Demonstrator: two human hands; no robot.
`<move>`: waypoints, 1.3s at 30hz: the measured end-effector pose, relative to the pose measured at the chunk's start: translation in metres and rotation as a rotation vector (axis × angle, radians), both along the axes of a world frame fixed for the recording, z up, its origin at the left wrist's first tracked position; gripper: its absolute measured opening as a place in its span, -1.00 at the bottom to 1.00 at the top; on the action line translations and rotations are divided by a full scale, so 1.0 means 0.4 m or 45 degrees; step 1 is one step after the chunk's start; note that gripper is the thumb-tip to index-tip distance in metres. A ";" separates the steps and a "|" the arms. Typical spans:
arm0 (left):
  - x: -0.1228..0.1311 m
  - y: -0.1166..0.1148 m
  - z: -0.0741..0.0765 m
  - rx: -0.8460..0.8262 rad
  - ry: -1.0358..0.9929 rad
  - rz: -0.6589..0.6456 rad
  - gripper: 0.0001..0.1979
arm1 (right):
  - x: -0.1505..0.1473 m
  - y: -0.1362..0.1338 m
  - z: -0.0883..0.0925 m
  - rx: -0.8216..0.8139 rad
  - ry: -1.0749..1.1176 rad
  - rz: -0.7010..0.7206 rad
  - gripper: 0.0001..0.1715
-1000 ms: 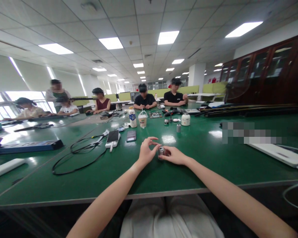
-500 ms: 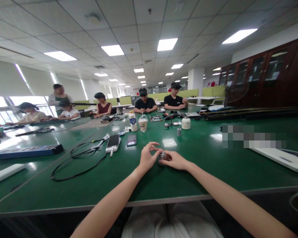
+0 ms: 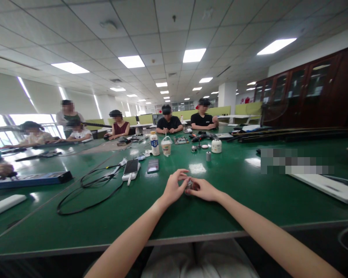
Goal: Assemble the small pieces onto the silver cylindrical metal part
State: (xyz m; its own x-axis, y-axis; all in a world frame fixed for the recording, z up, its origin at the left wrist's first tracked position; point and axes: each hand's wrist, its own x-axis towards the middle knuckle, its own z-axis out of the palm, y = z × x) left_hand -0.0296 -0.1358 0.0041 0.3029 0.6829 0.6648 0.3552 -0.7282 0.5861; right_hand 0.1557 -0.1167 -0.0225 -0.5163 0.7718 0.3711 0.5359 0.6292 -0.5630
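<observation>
A small grey metal cylinder (image 3: 188,187) stands between my hands, near the table's front edge. My right hand (image 3: 206,190) is closed round its right side, thumb and fingers curled on it. My left hand (image 3: 174,187) meets it from the left, its thumb against the upper side and its bent fingers at the top. The fingers hide much of the cylinder, so its details do not show. A similar grey cylinder (image 3: 208,156) stands upright farther back, in front of a round white jar (image 3: 216,146).
Behind my left hand are a dark phone (image 3: 153,165), a white device with a screen (image 3: 131,170) and a looped black cable (image 3: 75,211). A bottle (image 3: 154,143) and a lidded cup (image 3: 166,147) stand farther back. Another person's hand (image 3: 1,170) is at a blue bar (image 3: 31,180).
The fingers of my left hand have come down closer over the cylinder's top. At far left, another person's hand has come onto the blue bar. The view has shifted slightly.
</observation>
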 end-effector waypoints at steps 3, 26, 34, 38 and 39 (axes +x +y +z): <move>-0.003 0.001 0.002 -0.024 0.011 -0.065 -0.72 | 0.000 0.002 -0.001 -0.006 -0.001 -0.003 -0.51; -0.013 0.006 0.002 0.051 0.019 0.175 -0.63 | 0.000 -0.007 0.008 -0.015 -0.006 0.012 -0.57; -0.006 0.009 -0.001 -0.066 -0.028 0.017 -0.56 | 0.001 -0.004 0.003 -0.009 -0.011 -0.003 -0.51; -0.008 0.007 0.001 -0.027 -0.044 0.068 -0.58 | 0.003 -0.003 0.004 -0.004 -0.013 0.013 -0.51; -0.010 0.007 0.001 -0.012 -0.042 0.091 -0.58 | 0.003 -0.004 0.005 -0.003 -0.013 0.019 -0.52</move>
State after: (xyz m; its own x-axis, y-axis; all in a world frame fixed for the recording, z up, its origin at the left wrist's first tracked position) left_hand -0.0334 -0.1329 0.0045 0.2313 0.7083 0.6669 0.3866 -0.6960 0.6051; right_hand 0.1567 -0.1182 -0.0206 -0.5314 0.7652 0.3635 0.5326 0.6354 -0.5590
